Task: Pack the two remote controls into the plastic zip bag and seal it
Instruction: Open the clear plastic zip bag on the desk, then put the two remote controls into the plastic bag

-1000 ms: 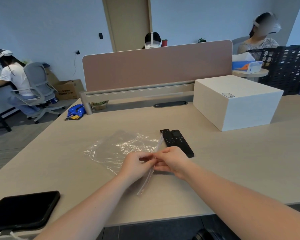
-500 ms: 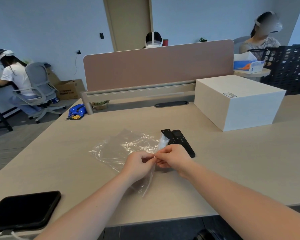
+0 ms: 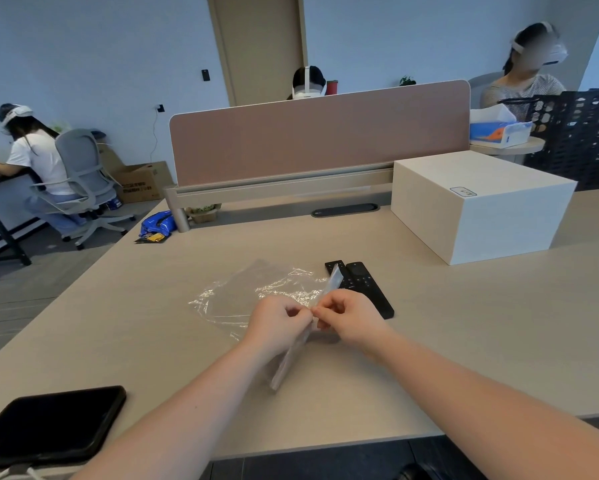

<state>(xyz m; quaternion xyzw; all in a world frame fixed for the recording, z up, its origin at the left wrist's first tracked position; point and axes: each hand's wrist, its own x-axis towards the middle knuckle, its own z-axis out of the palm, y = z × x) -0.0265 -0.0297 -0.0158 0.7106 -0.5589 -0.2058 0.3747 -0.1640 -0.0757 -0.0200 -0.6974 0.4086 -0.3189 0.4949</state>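
A clear plastic zip bag (image 3: pixel 242 299) lies crumpled on the desk, its zip edge lifted and running diagonally toward me. My left hand (image 3: pixel 277 323) and my right hand (image 3: pixel 350 317) both pinch that zip edge at its middle, fingertips facing each other. Two black remote controls (image 3: pixel 367 287) lie side by side on the desk just beyond my right hand, outside the bag; the raised zip strip crosses in front of the left one.
A white box (image 3: pixel 481 206) stands at the right rear of the desk. A black phone (image 3: pixel 52 424) with a cable lies near the front left edge. A pink divider panel (image 3: pixel 318 133) closes off the back. Other people sit beyond it and at the left.
The bag's zip edge has risen a little and stands more upright between my hands. Both hands stay pinched together at nearly the same spot. The remotes have not moved.
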